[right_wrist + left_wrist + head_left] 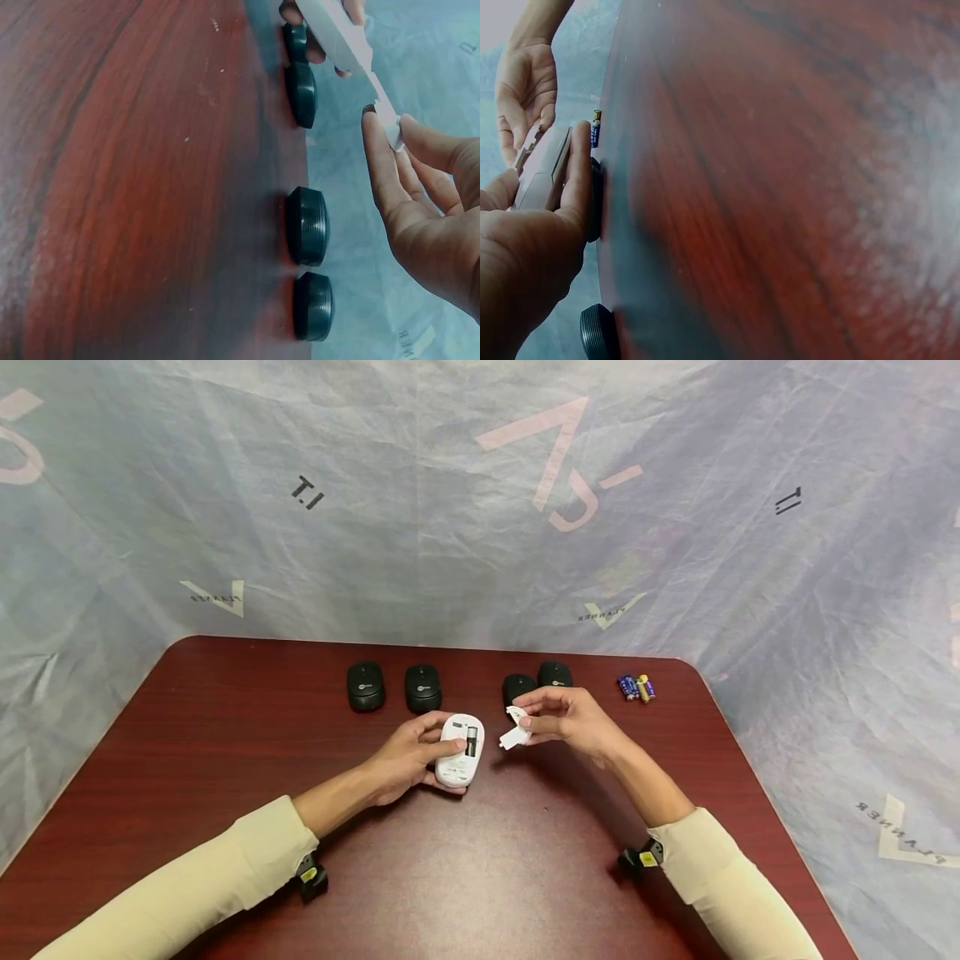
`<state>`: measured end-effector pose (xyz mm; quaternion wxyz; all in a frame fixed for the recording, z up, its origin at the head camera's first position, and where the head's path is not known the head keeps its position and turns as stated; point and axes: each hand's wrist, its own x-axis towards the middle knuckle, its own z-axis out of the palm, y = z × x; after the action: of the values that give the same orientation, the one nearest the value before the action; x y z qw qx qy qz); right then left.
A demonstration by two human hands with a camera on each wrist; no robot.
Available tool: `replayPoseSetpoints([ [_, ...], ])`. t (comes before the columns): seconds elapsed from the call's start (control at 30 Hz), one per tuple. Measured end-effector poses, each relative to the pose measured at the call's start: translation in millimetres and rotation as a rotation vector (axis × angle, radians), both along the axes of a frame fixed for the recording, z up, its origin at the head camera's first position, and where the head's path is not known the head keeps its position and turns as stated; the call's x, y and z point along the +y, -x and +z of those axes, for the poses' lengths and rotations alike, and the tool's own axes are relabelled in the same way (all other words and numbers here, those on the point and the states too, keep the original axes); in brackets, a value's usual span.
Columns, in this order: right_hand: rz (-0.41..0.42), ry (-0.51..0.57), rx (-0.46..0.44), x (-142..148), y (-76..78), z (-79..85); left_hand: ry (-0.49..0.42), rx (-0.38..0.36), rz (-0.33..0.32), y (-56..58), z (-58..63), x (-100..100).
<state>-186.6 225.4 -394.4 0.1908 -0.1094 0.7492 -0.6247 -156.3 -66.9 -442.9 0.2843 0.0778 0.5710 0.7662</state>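
My left hand (408, 760) grips a white computer mouse (452, 768), its underside turned up toward the head camera. The battery slot (471, 741) in that underside is uncovered, and a battery shows inside it. Between thumb and fingers my right hand (573, 722) pinches the white battery cover (516, 737), held just right of the mouse. In the right wrist view the cover (388, 124) sits at the fingertips, close to the end of the white mouse (337, 34). The left wrist view shows the mouse (544, 172) edge-on in the left palm.
Two black mice, one (365, 686) and another (423, 687), lie at the back left. Another black mouse (517, 688) and a fourth-in-line neighbour (555, 675) lie behind the right hand. Several batteries (636, 687) lie at the back right. A printed grey sheet (450, 527) hangs behind the table.
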Motion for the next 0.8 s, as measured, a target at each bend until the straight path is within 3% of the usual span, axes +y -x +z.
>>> replayPoseSetpoints([
  [0.33, 0.047, 0.01, 0.021, -10, 2.4, 8.9, 0.003, 0.092, -0.044, -2.0, 2.8, 2],
  [0.6, 0.11, 0.033, 0.063, -21, 2.7, 13.1, 0.01, 0.09, -0.055, -2.2, 3.5, 6],
  [0.8, 0.2, 0.002, 0.162, -34, 3.0, 11.0, 0.02, 0.062, -0.047, -2.1, 3.8, 8],
])
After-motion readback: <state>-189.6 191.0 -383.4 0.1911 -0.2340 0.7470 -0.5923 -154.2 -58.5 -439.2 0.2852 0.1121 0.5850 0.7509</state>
